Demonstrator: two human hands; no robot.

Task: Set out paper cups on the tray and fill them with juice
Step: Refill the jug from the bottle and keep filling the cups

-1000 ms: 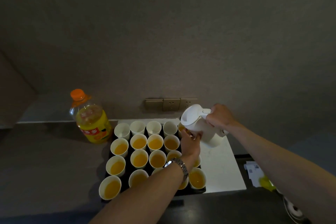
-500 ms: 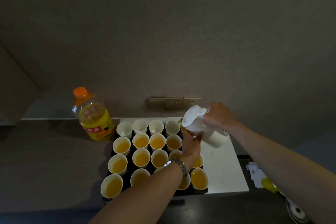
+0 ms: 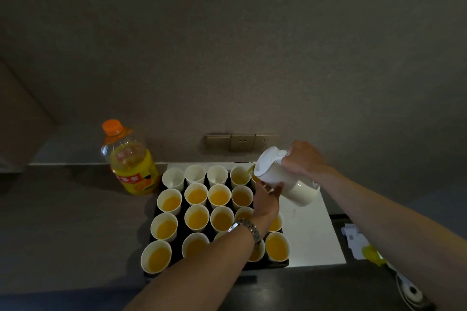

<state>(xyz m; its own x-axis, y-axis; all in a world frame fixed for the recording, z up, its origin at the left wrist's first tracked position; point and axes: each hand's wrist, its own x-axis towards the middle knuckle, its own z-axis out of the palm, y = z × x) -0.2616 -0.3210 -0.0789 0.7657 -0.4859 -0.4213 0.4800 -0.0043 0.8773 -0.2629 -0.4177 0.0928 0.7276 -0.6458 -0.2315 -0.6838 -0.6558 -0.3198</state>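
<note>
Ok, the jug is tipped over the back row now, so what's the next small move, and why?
Probably keep pouring into the fourth cup of the back row until it matches the filled ones, then shift the jug left. A stream is running into that cup, and the three cups left of it look empty.

wall sockets (image 3: 242, 142) above counter | white papers (image 3: 353, 240) far right | yellow object (image 3: 371, 255) beside papers

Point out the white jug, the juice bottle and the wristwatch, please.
white jug (image 3: 285, 182), head view, on its tilted body.
juice bottle (image 3: 134, 169), head view, on its label.
wristwatch (image 3: 246, 227), head view, on its metal band.
</note>
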